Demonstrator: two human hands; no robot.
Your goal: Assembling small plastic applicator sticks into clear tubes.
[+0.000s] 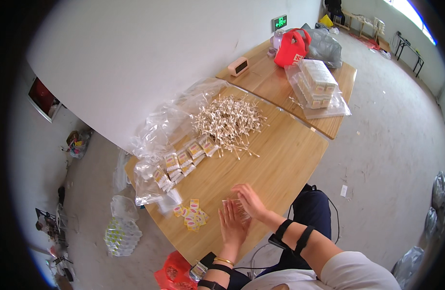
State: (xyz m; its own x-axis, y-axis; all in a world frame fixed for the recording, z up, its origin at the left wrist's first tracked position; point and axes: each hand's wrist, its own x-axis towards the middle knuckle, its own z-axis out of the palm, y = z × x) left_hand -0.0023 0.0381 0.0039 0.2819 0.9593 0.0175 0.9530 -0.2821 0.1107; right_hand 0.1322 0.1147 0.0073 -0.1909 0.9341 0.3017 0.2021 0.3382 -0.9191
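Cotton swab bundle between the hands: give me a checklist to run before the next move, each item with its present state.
1. Both hands on the swab bundle: ok; left hand and right hand press it from either side.
2. Grip firm: cannot tell; the fingers hide most of the bundle.
3. Swab ends evened up: cannot tell; too small.
4. Loose swab pile on hand: ok; it lies farther up the table.
5. Yellow paper labels close by: ok; just left of the left hand.
6. Filled packets kept apart from the loose pile: ok; they sit in a row beside it.
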